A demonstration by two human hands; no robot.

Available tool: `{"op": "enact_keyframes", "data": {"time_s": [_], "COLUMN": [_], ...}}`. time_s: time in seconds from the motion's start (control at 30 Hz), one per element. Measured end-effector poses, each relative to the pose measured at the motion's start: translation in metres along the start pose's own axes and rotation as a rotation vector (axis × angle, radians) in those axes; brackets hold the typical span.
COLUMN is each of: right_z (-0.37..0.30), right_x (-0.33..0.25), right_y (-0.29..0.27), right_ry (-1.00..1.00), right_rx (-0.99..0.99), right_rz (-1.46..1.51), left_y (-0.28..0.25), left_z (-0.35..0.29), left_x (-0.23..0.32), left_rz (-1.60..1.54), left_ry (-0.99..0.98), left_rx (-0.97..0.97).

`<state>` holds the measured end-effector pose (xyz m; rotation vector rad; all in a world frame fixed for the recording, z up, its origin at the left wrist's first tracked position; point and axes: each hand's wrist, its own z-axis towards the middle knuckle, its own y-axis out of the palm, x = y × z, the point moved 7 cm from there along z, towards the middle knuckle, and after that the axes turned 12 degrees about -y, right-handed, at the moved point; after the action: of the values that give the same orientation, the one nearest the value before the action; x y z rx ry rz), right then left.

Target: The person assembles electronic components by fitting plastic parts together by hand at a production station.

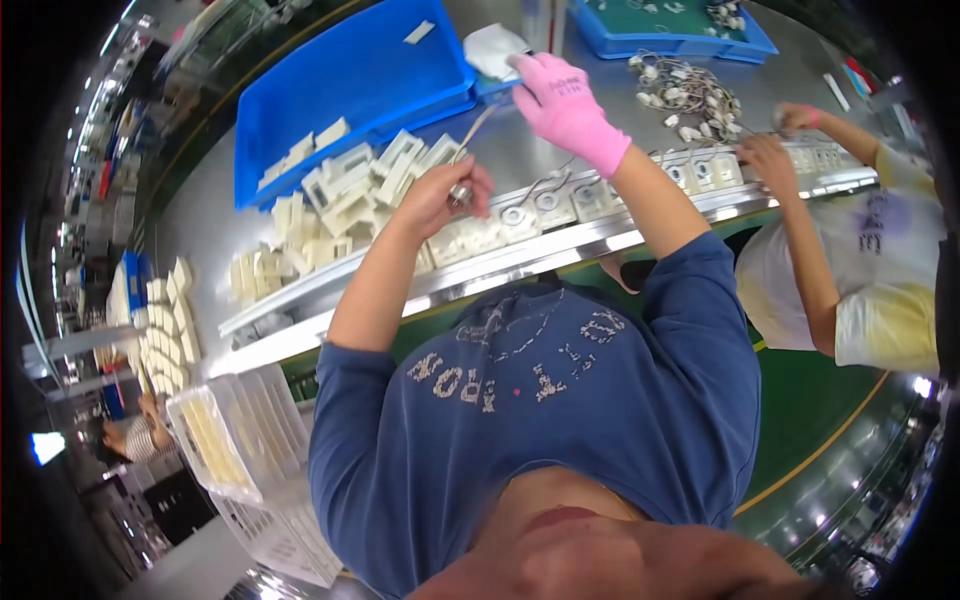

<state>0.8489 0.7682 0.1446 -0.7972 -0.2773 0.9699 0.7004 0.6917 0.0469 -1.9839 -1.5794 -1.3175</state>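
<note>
My left hand (446, 199) is bare and closed around a small shiny metal part (460, 194). A thin tan strip (478, 124) rises from beside its fingers; whether the hand grips it is unclear. My right hand (566, 108), in a pink glove with greyish fingertips, reaches to a white crumpled bundle (494, 50). Its thumb and forefinger are apart, with the fingertips at the bundle's edge. Below the hands, a row of white square housings (548, 205) with round centres lies along a metal rail (500, 255). Loose cream plastic frames (350, 178) are heaped beside my left hand.
A large blue tray (350, 70) holding a few white pieces stands at far left. Another blue tray (675, 45) is at the back right, near a pile of wired connectors (690, 95). At right, a co-worker's hands (768, 158) work on the same row. Clear bins (240, 430) stand lower left.
</note>
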Motion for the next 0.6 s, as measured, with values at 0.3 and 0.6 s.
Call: {"op": "enact_keyframes", "data": {"time_s": [0.3, 0.6], "right_z": [-0.034, -0.041], "right_x": [-0.107, -0.093], "right_y": [0.045, 0.065], "right_ry": [0.015, 0.075], "right_rx": [-0.218, -0.493], "right_rz": [0.157, 0.386], "left_y": [-0.006, -0.044], "left_z": [0.004, -0.013], "left_x": [-0.016, -0.015], "left_rz": [-0.615, 0.393], "left_ry": [0.124, 0.335], "left_rx": [0.016, 0.575]}}
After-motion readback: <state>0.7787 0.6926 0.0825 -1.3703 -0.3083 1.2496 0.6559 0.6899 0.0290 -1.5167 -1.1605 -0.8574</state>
